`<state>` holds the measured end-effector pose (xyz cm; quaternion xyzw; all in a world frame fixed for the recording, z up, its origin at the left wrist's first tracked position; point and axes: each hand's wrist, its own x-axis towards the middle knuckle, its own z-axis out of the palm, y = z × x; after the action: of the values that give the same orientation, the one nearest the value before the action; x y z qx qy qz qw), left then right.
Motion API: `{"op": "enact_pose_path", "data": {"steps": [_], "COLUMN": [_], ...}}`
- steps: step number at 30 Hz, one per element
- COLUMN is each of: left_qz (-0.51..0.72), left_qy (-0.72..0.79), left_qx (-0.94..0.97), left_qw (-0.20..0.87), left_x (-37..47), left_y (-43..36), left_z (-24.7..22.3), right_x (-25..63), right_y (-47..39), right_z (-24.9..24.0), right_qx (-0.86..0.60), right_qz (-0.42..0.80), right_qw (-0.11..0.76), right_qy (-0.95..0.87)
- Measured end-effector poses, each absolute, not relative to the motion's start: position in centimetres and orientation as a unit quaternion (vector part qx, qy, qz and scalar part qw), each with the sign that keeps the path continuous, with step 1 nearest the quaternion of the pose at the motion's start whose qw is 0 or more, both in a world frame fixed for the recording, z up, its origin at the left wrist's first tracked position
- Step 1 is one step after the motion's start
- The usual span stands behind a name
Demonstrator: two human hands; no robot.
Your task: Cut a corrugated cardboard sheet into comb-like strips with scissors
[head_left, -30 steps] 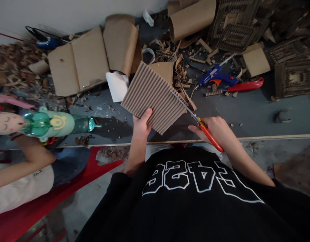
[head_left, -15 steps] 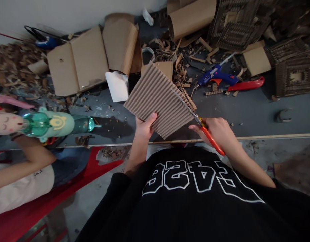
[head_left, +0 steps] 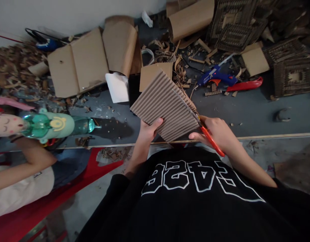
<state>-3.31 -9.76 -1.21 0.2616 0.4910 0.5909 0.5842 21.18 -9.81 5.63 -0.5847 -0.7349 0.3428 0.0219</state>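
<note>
Held the corrugated sheet (head_left: 163, 106) in the left hand (head_left: 148, 129), closed on its near edge with the thumb on the ribbed face and the other fingers mostly hidden underneath. Gripped the orange-handled scissors (head_left: 211, 139) in the right hand (head_left: 217, 129), closed around the handles, with the thumb apart from the index finger. Kept the blades along the right side of the corrugated sheet, beside a narrow ribbed strip (head_left: 189, 100). Could not tell the exact gap between the blades.

Compared with the earlier frames, had shifted the corrugated sheet and the left hand to the right and slightly nearer the body, but moved the right hand very little. Brought more of the sheet's right side up to the pivot of the scissors. Uncovered more of the flat cardboard piece (head_left: 147, 78) behind the sheet, and a dark patch (head_left: 134, 88) between it and the white paper (head_left: 117, 88).

Held the corrugated sheet above the front of the grey table (head_left: 256, 114). Left the blue glue gun (head_left: 217, 77) and the red-handled tool (head_left: 245, 84) lying beyond the right hand, and the green bottle (head_left: 56, 124) well to the left.
</note>
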Motion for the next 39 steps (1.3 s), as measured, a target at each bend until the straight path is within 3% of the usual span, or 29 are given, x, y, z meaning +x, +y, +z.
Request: {"op": "enact_pose_path", "data": {"steps": [25,32,39], "left_qz": [0.567,0.540,0.538], "left_qy": [0.502,0.494,0.528], "left_qx": [0.260,0.299,0.280], "left_qw": [0.599,0.613,0.594], "left_x": [-3.6,-3.9,-3.7], "left_y": [-9.8,-9.7,-9.9], "left_z": [-1.9,-1.2,-1.2], "right_x": [20.7,20.1,19.9], "right_y": [-9.0,-8.9,-8.7], "right_z": [5.8,5.7,5.0], "right_qx": [-0.600,-0.593,-0.602], "right_qz": [0.352,0.404,0.318], "right_qw": [0.024,0.064,0.023], "right_qy": [-0.718,-0.694,-0.732]}}
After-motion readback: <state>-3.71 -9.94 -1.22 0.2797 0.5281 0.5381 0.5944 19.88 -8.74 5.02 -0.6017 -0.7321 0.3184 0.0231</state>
